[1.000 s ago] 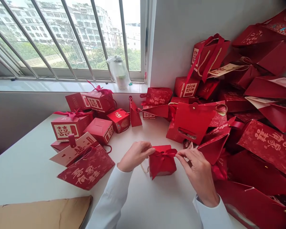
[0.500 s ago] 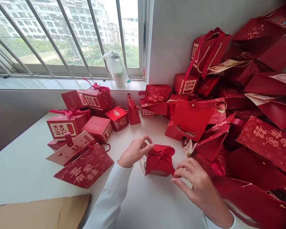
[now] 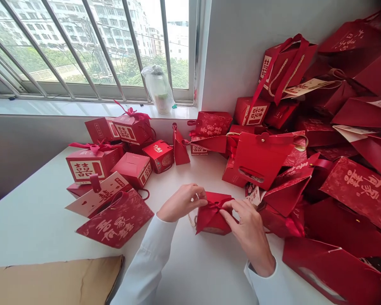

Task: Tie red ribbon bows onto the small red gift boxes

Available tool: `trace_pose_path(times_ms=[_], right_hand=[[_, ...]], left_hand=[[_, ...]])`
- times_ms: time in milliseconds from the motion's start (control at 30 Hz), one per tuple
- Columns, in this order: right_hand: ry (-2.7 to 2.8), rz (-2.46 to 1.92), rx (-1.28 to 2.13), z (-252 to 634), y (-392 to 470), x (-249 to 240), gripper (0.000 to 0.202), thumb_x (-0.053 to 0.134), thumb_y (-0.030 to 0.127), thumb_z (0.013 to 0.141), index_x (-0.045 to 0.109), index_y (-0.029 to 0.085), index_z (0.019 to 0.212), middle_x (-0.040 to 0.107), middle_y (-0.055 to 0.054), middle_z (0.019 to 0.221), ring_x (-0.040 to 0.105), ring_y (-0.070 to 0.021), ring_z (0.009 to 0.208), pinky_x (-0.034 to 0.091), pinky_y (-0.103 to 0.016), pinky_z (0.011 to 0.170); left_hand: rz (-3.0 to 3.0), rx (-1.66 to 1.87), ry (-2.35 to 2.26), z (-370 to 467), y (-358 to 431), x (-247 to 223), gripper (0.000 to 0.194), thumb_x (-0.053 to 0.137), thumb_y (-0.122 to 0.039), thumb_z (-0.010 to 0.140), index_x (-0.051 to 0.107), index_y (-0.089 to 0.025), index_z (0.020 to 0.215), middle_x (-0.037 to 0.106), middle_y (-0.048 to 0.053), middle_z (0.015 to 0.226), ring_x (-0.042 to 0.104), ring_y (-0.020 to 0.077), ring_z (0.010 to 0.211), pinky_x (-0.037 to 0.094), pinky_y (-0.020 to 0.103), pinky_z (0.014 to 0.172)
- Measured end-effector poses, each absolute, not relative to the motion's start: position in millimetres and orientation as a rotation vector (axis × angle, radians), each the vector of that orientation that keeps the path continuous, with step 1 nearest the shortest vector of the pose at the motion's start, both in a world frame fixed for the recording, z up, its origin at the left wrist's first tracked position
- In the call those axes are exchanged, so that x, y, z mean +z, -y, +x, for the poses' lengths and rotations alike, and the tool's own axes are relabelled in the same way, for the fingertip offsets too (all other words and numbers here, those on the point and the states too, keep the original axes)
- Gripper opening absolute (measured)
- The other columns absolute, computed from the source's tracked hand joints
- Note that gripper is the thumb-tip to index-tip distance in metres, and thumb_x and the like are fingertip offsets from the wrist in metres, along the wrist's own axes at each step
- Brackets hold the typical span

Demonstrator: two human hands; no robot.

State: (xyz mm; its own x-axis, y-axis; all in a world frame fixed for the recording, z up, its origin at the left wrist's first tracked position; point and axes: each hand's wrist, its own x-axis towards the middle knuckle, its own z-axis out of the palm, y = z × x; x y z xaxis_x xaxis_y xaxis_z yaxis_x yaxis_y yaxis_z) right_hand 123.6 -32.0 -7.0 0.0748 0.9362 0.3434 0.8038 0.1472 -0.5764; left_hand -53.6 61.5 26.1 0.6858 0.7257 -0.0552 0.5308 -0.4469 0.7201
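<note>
A small red gift box (image 3: 213, 225) stands on the white table between my hands. On its top sits a bow of red ribbon (image 3: 215, 206), its tail spread over the near side. My left hand (image 3: 183, 201) is at the bow's left side, thumb and forefinger pinched on the ribbon loop. From the right, my right hand (image 3: 245, 220) pinches the other loop close to the knot. Part of that loop is hidden behind my fingers. A twisted cord handle (image 3: 191, 220) shows at the box's left side.
Several red gift boxes (image 3: 89, 165) and a folded red bag (image 3: 116, 220) lie on the left. A large heap of red bags (image 3: 358, 182) fills the right side. Cardboard (image 3: 57, 279) lies at the near left. On the windowsill stands a plastic-wrapped cup (image 3: 161, 95).
My right hand has moved left and inward from beside the box and now pinches the bow near its knot. My left hand stays at the bow's left side. The view has shifted slightly.
</note>
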Motion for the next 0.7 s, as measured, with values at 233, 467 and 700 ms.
trace_pose_path(times_ms=[233, 467, 700], right_hand=[[1.585, -1.695, 0.478, 126, 33, 0, 0.023, 0.048, 0.033, 0.088, 0.063, 0.023, 0.074, 0.068, 0.001, 0.076, 0.059, -0.017, 0.072, 0.043, -0.027, 0.065], [1.582, -1.725, 0.494, 127, 31, 1, 0.029, 0.045, 0.04, 0.089, 0.065, 0.024, 0.076, 0.069, 0.0, 0.075, 0.06, -0.0168, 0.069, 0.042, -0.025, 0.06], [1.649, -1.734, 0.468, 128, 30, -1, 0.014, 0.05, 0.024, 0.081, 0.062, 0.024, 0.074, 0.067, 0.001, 0.075, 0.057, -0.0173, 0.07, 0.042, -0.027, 0.062]], left_hand=[[2.103, 0.452, -0.924, -55, -61, 32, 0.021, 0.044, -0.033, 0.088, 0.057, -0.018, 0.08, 0.058, 0.0, 0.08, 0.049, 0.0121, 0.07, 0.039, 0.022, 0.061], [2.294, 0.349, -0.944, -48, -59, 29, 0.013, 0.059, -0.031, 0.08, 0.065, -0.019, 0.076, 0.058, 0.002, 0.08, 0.051, 0.0162, 0.077, 0.04, 0.028, 0.075], [2.149, 0.424, -0.922, -48, -59, 32, 0.023, 0.049, -0.033, 0.085, 0.064, -0.019, 0.074, 0.059, 0.001, 0.08, 0.05, 0.0127, 0.07, 0.038, 0.023, 0.063]])
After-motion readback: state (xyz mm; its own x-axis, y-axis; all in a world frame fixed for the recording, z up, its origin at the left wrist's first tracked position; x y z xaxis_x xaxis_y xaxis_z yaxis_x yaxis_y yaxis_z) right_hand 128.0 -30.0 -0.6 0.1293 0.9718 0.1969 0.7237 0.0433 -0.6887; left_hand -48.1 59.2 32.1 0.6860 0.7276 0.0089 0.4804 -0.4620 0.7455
